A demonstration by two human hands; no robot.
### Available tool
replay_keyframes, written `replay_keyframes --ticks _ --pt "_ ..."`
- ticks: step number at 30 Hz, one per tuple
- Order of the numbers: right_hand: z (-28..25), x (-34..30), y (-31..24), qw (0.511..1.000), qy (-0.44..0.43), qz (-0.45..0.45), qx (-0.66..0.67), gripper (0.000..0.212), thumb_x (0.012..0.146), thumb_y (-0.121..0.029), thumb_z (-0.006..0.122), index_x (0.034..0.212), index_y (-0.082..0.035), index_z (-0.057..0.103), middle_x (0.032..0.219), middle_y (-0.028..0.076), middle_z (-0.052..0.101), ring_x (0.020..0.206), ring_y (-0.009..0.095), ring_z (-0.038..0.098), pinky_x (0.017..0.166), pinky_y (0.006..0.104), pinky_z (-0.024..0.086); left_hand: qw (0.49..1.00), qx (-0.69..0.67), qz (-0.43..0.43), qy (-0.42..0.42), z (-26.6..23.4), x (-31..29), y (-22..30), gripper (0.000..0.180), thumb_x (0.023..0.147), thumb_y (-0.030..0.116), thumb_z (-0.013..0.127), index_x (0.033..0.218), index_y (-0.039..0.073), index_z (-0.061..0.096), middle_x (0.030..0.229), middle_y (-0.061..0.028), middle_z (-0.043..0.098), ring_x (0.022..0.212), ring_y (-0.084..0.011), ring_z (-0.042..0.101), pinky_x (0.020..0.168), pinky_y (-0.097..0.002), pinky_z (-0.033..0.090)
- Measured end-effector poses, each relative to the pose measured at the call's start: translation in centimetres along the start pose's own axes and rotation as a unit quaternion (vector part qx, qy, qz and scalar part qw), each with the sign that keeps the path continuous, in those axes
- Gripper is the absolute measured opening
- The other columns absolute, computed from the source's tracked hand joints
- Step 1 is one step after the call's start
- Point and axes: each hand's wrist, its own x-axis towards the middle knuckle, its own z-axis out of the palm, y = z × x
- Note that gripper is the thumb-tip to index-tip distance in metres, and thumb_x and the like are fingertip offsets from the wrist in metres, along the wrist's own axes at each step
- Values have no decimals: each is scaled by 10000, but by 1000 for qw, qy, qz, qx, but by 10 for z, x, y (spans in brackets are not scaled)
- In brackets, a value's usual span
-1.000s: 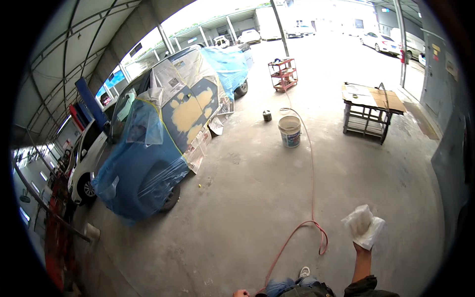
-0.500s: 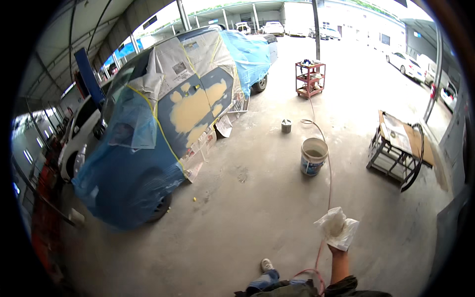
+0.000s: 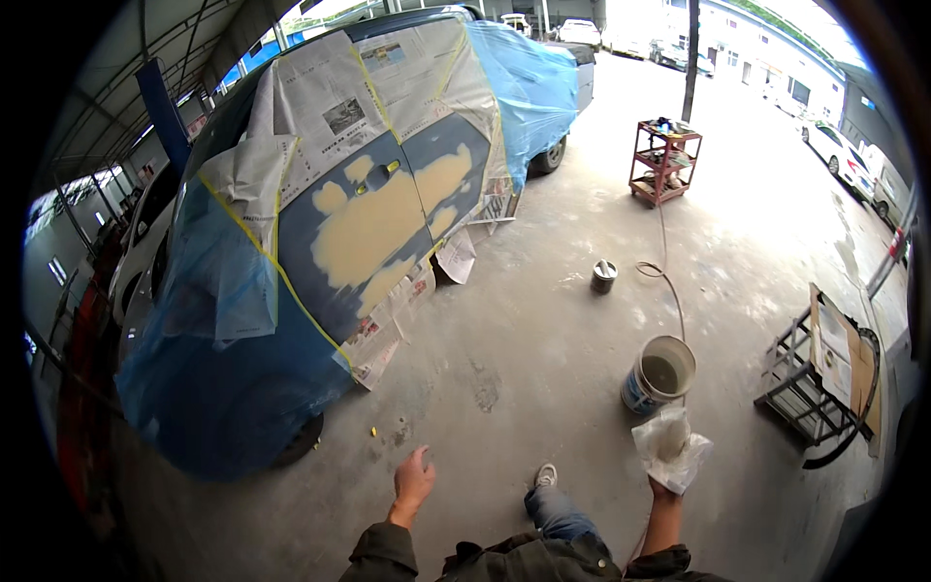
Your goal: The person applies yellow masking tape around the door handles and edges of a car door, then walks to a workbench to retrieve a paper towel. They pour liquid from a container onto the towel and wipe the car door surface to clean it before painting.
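Observation:
A crumpled translucent plastic bag (image 3: 671, 450) with something greyish inside is in my right hand (image 3: 663, 491); the bag hides most of its fingers. My left hand (image 3: 415, 479) hangs over the floor at lower centre, fingers loosely apart, holding nothing. Just beyond the bag stands a bucket (image 3: 659, 373) with cloudy liquid in it. Ahead on the left is a vehicle whose dark grey door (image 3: 388, 233) carries tan filler patches. Newspaper (image 3: 320, 97), yellow tape and blue plastic film (image 3: 223, 388) cover the areas around the door.
A small can (image 3: 603, 278) sits on the floor past the bucket. A hose (image 3: 675, 291) runs from near a red trolley (image 3: 665, 163) toward my feet. On the right is a metal-framed stand (image 3: 819, 373) with cardboard on top. A post (image 3: 692, 58) rises behind the trolley.
My left hand has come into view at lower centre. The door and the bucket appear nearer, and the view has turned left. The bag stays in my right hand.

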Motion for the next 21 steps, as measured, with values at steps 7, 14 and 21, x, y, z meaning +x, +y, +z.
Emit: replay_keyframes --ticks 7,14,21 --pt "143 246 81 920 -74 -64 -379 477 966 -427 555 1360 -161 518 1345 37 562 1249 284 510 1051 514 431 998 58 35 11 -17 200 50 594 864 192 613 1401 31 416 1519 -229 368 1213 -414 548 989 -451 476" --pt "155 465 182 455 -100 -249 -849 679 807 -296 784 1347 -57 449 1296 88 540 1202 266 515 1085 408 380 990 134 36 29 -60 453 93 670 859 188 659 1428 1 356 1549 -250 287 1094 -403 623 870 -454 542" --pt "260 573 280 504 -95 -253 -820 705 724 -259 858 1280 -60 473 1170 59 559 1047 237 553 953 363 452 971 192 103 96 -116 750 164 761 843 237 712 1440 -36 326 1566 -274 217 1033 -387 654 821 -428 563"
